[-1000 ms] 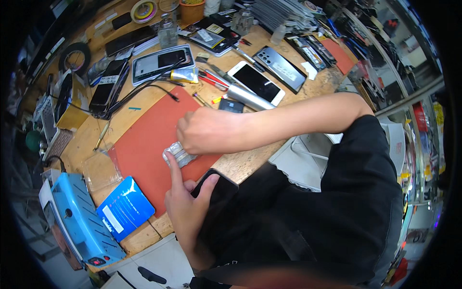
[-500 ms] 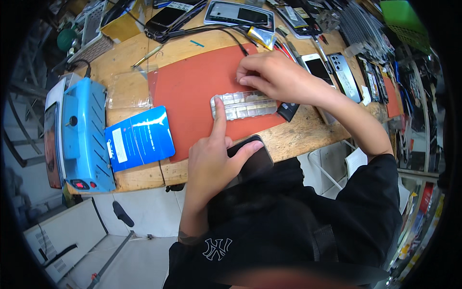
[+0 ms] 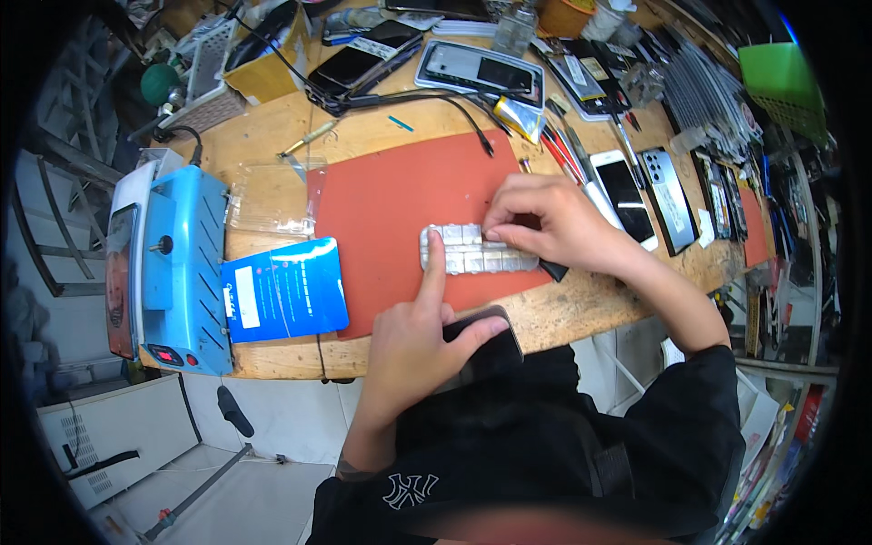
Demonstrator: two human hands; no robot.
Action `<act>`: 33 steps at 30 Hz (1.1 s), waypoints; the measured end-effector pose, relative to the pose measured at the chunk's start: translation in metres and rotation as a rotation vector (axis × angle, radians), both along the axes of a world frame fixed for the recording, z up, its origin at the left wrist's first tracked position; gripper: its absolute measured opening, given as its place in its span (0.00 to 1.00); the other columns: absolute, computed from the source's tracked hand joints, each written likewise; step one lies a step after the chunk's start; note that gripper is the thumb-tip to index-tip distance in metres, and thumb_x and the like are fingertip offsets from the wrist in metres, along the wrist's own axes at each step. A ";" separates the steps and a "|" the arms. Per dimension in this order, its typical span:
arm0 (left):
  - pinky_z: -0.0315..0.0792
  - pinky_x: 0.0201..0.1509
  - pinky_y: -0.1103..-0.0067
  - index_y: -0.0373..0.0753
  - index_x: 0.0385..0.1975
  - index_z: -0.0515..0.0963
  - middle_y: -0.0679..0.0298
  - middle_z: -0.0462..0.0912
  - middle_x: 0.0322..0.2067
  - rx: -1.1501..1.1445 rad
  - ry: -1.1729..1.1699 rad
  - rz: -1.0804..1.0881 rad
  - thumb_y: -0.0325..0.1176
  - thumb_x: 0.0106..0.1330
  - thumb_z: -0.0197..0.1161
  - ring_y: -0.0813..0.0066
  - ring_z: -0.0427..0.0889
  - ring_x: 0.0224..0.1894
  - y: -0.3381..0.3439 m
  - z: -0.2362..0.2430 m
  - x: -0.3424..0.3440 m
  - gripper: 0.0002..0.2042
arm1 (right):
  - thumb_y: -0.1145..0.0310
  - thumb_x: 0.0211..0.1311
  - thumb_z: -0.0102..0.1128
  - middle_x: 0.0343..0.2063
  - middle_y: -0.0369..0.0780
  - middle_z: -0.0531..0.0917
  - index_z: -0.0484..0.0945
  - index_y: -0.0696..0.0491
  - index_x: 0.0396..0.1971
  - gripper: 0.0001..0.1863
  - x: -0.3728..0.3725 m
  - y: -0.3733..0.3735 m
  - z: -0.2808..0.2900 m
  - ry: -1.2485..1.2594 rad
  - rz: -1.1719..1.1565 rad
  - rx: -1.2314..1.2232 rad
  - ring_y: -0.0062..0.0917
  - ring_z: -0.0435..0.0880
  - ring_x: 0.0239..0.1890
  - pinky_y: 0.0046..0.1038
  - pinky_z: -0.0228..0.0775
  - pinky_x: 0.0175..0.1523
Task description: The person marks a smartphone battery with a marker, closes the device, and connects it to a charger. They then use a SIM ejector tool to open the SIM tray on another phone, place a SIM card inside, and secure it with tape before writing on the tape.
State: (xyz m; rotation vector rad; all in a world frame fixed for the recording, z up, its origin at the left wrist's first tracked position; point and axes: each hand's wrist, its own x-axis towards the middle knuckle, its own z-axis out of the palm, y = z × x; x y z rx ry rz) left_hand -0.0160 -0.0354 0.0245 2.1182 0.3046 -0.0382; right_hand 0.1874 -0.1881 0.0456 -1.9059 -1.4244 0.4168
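My left hand (image 3: pixel 413 341) holds a black phone (image 3: pixel 487 356) at the mat's front edge. Its index finger rests on the left end of a clear compartment organizer (image 3: pixel 465 262), which lies on the orange mat (image 3: pixel 381 200). The fingers of my right hand (image 3: pixel 549 222) are curled and pinched at the organizer's upper right compartments; what they grip is too small to make out. Just right of the organizer a small black object (image 3: pixel 554 270) is partly visible.
A blue machine (image 3: pixel 182 263), a blue card (image 3: pixel 282 291) and a clear plastic case (image 3: pixel 272 195) sit left. Cables, screwdrivers, a white phone (image 3: pixel 622 200), a silver phone (image 3: pixel 668 195) and stacked parts (image 3: pixel 699 91) crowd the bench's back and right.
The view has swung, shifting the bench within the picture. My right hand's pinched fingers have come down onto the organizer's compartments. My left hand still holds the phone, index finger on the organizer.
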 end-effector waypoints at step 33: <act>0.74 0.29 0.69 0.22 0.76 0.49 0.62 0.79 0.18 -0.033 -0.040 0.004 0.56 0.61 0.74 0.63 0.82 0.20 0.001 -0.004 -0.001 0.56 | 0.76 0.65 0.65 0.34 0.42 0.86 0.85 0.57 0.39 0.05 -0.012 -0.004 0.004 -0.173 -0.129 0.054 0.37 0.86 0.37 0.33 0.78 0.43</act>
